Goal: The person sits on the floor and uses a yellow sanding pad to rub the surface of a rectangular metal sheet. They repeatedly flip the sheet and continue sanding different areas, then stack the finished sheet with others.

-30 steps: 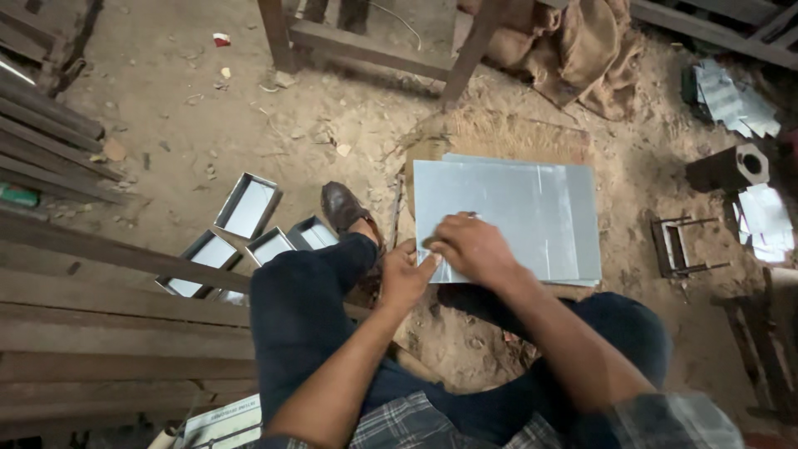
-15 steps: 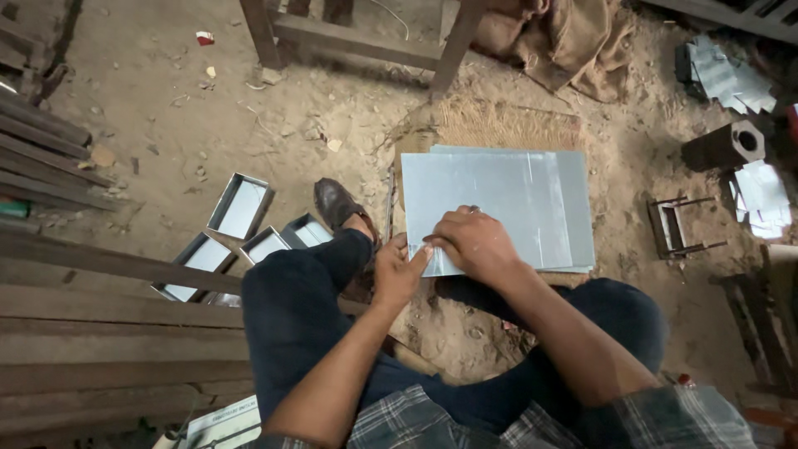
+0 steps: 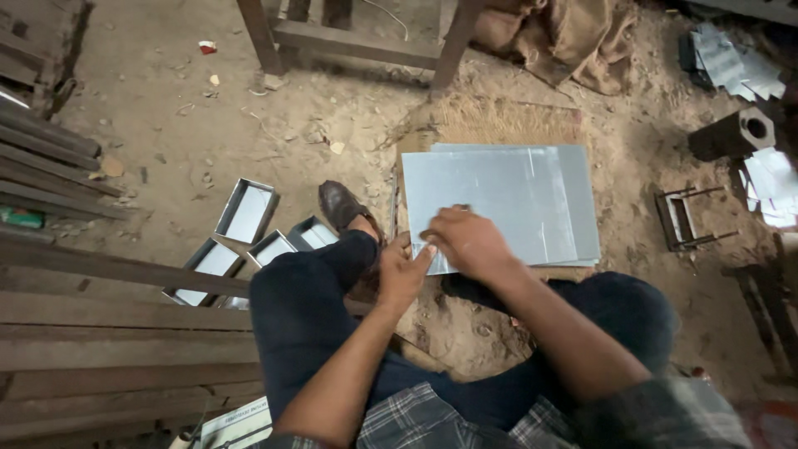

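A stack of grey metal sheets [image 3: 507,199] is laid flat on the dirt floor [image 3: 183,141], at 12 o'clock from the knees. Its near left corner is pinched by the left hand [image 3: 405,270]; the right hand [image 3: 470,243] is pressed on top, fingers curled. Folded metal trays [image 3: 248,210] lie at 9 o'clock. A slip along the thin edge could likely cut a finger.

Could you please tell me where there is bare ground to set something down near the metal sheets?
Bare sandy ground lies between the folded metal trays and the wooden frame legs. It is crowded at the grey metal sheets, where the left hand and right hand rest.
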